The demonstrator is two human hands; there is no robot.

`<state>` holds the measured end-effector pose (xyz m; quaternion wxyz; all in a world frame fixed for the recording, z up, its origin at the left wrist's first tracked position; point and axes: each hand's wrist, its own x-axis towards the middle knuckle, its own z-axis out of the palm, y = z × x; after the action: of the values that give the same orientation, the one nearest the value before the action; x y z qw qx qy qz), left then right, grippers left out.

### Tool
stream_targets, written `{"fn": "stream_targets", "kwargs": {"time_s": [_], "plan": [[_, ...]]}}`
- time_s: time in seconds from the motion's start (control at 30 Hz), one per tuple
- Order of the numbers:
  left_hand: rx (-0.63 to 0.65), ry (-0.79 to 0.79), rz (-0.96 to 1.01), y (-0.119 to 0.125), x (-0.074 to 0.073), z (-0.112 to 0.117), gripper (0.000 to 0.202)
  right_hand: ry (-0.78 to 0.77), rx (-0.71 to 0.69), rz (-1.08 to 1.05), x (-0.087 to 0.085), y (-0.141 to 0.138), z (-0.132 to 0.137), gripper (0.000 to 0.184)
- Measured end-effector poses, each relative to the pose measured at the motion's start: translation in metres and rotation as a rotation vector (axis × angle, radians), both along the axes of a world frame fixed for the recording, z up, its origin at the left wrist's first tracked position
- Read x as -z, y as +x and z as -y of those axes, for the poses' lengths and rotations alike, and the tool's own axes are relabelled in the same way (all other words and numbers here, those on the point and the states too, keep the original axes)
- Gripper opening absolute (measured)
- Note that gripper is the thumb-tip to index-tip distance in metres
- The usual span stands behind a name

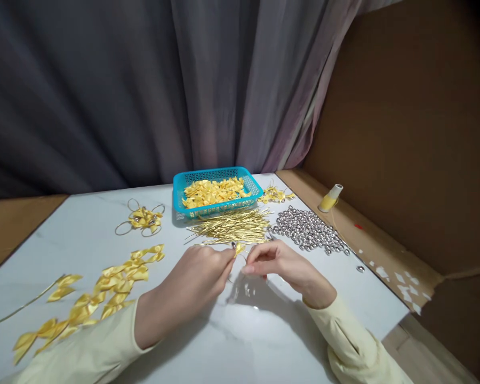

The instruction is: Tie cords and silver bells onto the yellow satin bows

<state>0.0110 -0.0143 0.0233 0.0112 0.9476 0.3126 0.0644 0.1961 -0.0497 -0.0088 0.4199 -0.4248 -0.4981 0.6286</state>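
Where bows (212,192) lie, blue basket (224,205), perforated

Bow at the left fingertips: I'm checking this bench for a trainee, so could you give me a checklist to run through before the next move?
1. Bow pinched by the left hand: ok.
2. Thin loop gripped by the right hand: cannot tell; the fingers are right beside it.
3. Silver bead fastened to the bow: cannot tell; it shows at the left fingertips.
4. Gold wires within easy reach: ok, likely; they lie just beyond the hands.
5. Beads all in the pile: not ok; a stray bead lies apart.
6. Basket stocked with bows: ok.
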Motion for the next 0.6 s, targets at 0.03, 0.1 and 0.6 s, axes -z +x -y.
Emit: {"fn": "stream_targets", "kwargs": {"time_s": [0.03,0.1,0.6], "plan": [[-0.001,-0.006,-0.012,0.0,0.0,0.0,0.027,0.016,-0.006,-0.034,-0.001,0.003,0.0,0.016],[0.003,-0.03,-0.034,0.001,0.002,0.0,0.027,0.027,-0.025,-0.125,-0.003,0.006,0.001,0.013],[0.001,-0.071,0.044,0.001,0.001,-0.007,0.03,0.058,-0.163,0.191,-0.056,0.014,0.021,0.023]]}}
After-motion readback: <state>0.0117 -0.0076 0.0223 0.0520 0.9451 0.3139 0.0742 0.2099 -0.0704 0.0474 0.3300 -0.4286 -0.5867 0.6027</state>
